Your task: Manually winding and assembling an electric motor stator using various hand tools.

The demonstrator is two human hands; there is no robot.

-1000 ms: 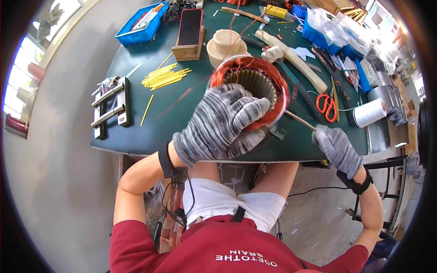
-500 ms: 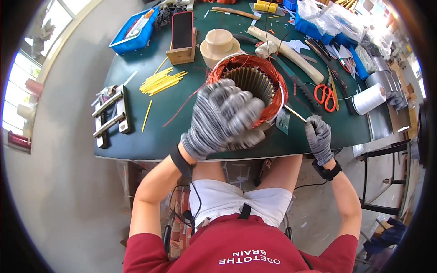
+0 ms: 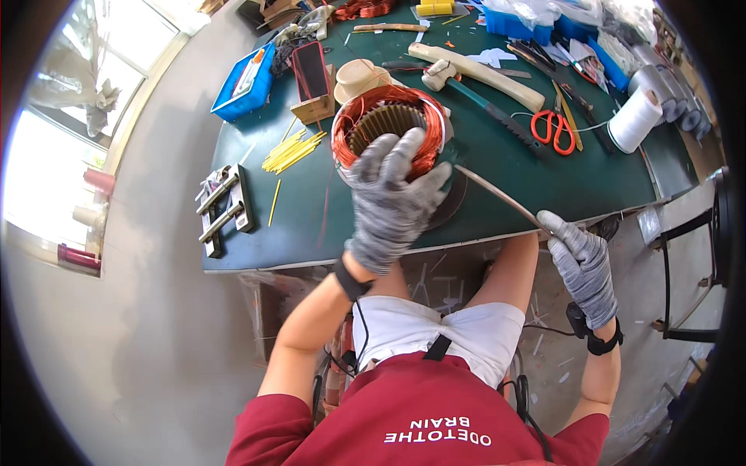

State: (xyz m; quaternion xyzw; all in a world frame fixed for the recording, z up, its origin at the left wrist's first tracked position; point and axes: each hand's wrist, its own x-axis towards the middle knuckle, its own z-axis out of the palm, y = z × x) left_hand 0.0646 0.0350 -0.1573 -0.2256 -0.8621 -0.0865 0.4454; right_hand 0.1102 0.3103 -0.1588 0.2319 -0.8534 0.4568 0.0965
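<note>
A motor stator with a ring of copper-coloured wire windings (image 3: 430, 155) stands on the table in front of me, its slotted bore facing up. My left hand (image 3: 392, 203), in a grey striped glove, grips its near rim. The fingers reach over the windings toward the bore, and the thumb spreads to the right. My right hand (image 3: 583, 264), gloved alike, is closed around the end of a thin, slightly curved rod (image 3: 501, 193) near the table's front edge. The rod's far tip points at the stator, apart from it.
A mallet (image 3: 489, 109), red-handled scissors (image 3: 553, 132) and a white thread spool (image 3: 636, 120) lie to the right. Left are yellow strips (image 3: 294, 151), a metal frame fixture (image 3: 225, 208), a phone on a wooden stand (image 3: 312, 70) and a blue tray (image 3: 247, 81).
My right hand has drawn the rod back from the stator toward the table edge. My left hand has shifted on the windings, uncovering more of their right side. The view has turned.
</note>
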